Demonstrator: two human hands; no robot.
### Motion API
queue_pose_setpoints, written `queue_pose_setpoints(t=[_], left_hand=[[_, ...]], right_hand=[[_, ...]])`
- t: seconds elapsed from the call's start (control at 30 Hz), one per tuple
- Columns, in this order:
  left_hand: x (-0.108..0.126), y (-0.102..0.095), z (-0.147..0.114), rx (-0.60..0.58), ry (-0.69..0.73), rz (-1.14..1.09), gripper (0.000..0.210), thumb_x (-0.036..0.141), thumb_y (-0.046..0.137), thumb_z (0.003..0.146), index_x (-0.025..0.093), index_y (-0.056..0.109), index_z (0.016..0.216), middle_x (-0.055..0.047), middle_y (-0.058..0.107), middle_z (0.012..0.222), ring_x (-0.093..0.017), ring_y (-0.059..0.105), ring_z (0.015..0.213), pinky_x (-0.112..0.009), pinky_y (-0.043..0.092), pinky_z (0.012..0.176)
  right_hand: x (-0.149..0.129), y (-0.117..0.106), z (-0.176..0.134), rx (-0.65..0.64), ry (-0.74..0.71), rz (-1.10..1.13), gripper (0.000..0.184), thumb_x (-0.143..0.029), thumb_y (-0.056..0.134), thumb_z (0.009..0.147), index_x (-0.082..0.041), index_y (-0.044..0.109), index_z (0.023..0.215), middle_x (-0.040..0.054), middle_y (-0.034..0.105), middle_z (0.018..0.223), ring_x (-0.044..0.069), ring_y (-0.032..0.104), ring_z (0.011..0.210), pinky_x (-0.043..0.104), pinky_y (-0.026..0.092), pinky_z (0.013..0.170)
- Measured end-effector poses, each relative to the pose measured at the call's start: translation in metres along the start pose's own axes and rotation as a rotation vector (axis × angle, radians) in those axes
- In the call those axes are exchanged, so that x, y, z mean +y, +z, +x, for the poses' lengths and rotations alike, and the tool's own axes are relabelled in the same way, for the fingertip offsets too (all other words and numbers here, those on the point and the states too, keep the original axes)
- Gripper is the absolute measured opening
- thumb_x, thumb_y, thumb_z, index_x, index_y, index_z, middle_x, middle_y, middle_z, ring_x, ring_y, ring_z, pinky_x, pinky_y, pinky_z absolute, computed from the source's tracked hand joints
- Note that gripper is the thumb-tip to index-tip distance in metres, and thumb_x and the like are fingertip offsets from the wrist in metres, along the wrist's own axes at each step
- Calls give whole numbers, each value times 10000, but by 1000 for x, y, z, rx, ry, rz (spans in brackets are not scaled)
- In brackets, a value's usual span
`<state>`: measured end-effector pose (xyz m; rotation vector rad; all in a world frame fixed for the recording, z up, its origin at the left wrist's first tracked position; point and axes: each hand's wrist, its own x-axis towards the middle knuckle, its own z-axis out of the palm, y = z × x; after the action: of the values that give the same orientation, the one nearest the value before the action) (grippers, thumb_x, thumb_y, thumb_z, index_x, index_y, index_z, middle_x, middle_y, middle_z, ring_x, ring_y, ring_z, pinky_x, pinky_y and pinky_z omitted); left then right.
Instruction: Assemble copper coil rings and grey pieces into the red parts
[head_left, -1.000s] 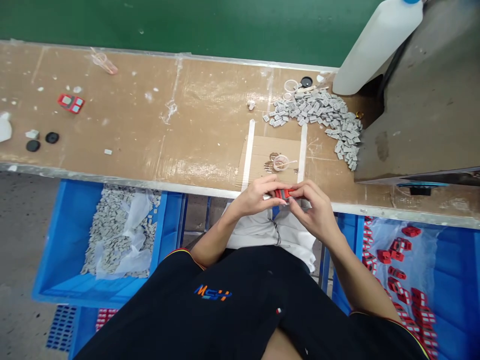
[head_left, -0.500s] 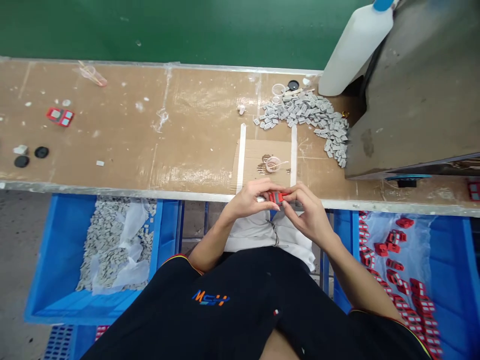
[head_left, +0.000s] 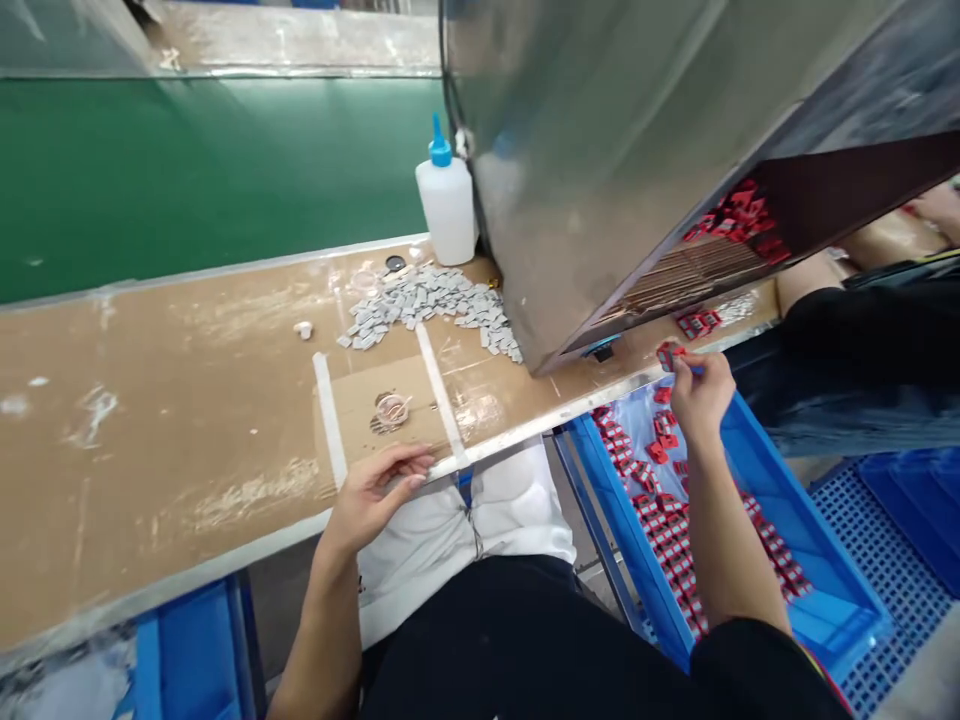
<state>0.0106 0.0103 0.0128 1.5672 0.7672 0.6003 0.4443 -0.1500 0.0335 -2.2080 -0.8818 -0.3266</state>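
My right hand (head_left: 703, 395) is stretched out to the right and pinches a small red and grey plastic piece (head_left: 670, 355), held above the far end of a blue crate (head_left: 832, 590). Inside that crate lie many similar red pieces (head_left: 664, 530), some in rows on a clear plastic sheet. My left hand (head_left: 379, 492) rests at the table's front edge with its fingers loosely bent and thumb apart; nothing shows in it. Just beyond it, a small clear cup (head_left: 391, 410) with a thin stick stands on a taped cardboard patch (head_left: 352, 395).
A pile of small grey pieces (head_left: 427, 300) lies near a white squeeze bottle (head_left: 448, 205) with a blue cap. A large metal housing (head_left: 600, 170) overhangs the table at right, with red pieces (head_left: 739, 220) inside its opening. Another person's arm (head_left: 806, 280) is beyond it.
The view has swung right. My right hand has left my left hand and carried the red piece rightward over the crate. My left hand has let go of the piece.
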Motion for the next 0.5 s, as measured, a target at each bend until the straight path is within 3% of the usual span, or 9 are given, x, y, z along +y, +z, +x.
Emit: queue_pose_setpoints(t=[0.1,0.23,0.37,0.5], left_hand=[[-3,2,-3,50,-65,18,410,501,759,815,159,770,1041,-115,800,916,-236,762,799,-344,659,774],[-1,8,-7,158,-132,-4,464,580,756,794,176,761,1021,-121,803,934,-267,774,857,-366,662,797],[10,15,-8,201,-173,-22,487,595,758,789,165,749,1016,-136,801,956,-275,775,883,-367,657,804],[11,18,-8,222,-164,-35,495,590,751,797,152,743,1028,-141,799,967,-277,774,928,-360,654,810]], right_hand=[[29,18,50,-21,100,-105,89,-184,546,764,-218,552,682,133,615,831,327,608,895,569,484,907],[28,24,80,33,82,-107,64,-183,555,750,-186,611,721,171,619,903,356,582,959,592,468,908],[-3,35,108,110,-81,-62,122,-219,538,835,-183,644,883,177,626,1024,340,589,998,546,472,930],[-53,70,154,-43,-237,-11,157,-194,620,819,-178,620,975,159,650,1006,312,618,984,469,499,895]])
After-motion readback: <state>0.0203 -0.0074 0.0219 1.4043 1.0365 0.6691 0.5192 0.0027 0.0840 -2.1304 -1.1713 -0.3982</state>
